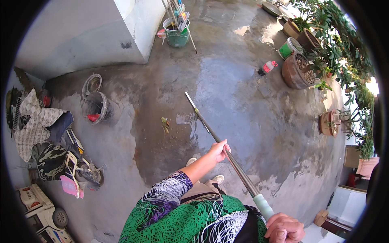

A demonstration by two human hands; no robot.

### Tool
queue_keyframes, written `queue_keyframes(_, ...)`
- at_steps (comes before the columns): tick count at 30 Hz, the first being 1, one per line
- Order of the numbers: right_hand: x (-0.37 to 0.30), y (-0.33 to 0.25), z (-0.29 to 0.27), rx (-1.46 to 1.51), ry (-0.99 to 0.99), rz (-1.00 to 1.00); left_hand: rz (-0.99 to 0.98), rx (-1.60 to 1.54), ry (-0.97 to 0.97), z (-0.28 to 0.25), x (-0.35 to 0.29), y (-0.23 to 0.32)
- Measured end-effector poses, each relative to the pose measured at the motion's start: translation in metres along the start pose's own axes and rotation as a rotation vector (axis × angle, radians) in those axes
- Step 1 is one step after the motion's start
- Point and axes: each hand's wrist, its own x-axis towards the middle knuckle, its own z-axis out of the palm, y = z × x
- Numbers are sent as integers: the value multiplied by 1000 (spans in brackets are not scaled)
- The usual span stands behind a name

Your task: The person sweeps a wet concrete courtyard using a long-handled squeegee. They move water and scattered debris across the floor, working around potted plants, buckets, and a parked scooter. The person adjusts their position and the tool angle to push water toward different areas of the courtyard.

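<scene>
A floor squeegee (pixel 244 177) with a long metal pole slants across the view, its narrow blade (pixel 190 99) down on the wet concrete. My left hand (pixel 219 151) is wrapped round the middle of the pole. At the near end, my right hand (pixel 284 228) grips the pale green handle (pixel 264 207), its fingers curled over the end. Left of the blade lie a few wilted leaves (pixel 165 124) and small bits of dirt. Both my shoes (pixel 219 178) show below my left forearm.
A clear bucket (pixel 114 109) and clutter with cloths (pixel 35 123) stand left, above a toy car (pixel 42 210). A green bucket (pixel 177 38) holding tools is by the wall corner. Potted plants (pixel 292 73) and a dark-liquid bottle (pixel 267 67) line the right.
</scene>
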Motion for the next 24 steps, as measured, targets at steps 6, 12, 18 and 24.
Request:
queue_keyframes(6, -10, -12, 21, 48, 49, 20, -3, 27, 39, -35, -30, 17)
queue_keyframes(12, -46, -14, 29, 76, 139, 68, -4, 121, 86, -63, -59, 16)
queue_keyframes(18, -117, 28, 34, 211, 294, 47, -33, 185, 185, -111, -80, 18)
queue_keyframes(24, -192, 6, 27, 278, 393, -2, -101, 294, 287, -97, -110, -31)
